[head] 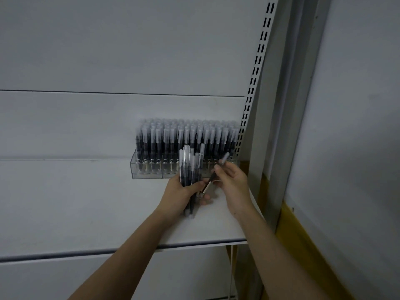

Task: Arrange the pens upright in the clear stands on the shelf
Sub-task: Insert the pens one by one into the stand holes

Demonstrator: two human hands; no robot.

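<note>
My left grip (181,191) is wrapped round the spare pens (188,169), right grip (230,180) pinching one pen (217,171). Stand (149,168) sits just beyond, so I'd tilt it vertical, drop it straight.

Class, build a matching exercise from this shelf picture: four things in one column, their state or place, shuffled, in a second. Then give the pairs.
1. left hand
2. right hand
3. clear stands
4. shelf

A. pinches one tilted pen
B. filled with upright pens
C. grips a bundle of pens
D. bears the stands

Pairs: 1-C, 2-A, 3-B, 4-D
</note>
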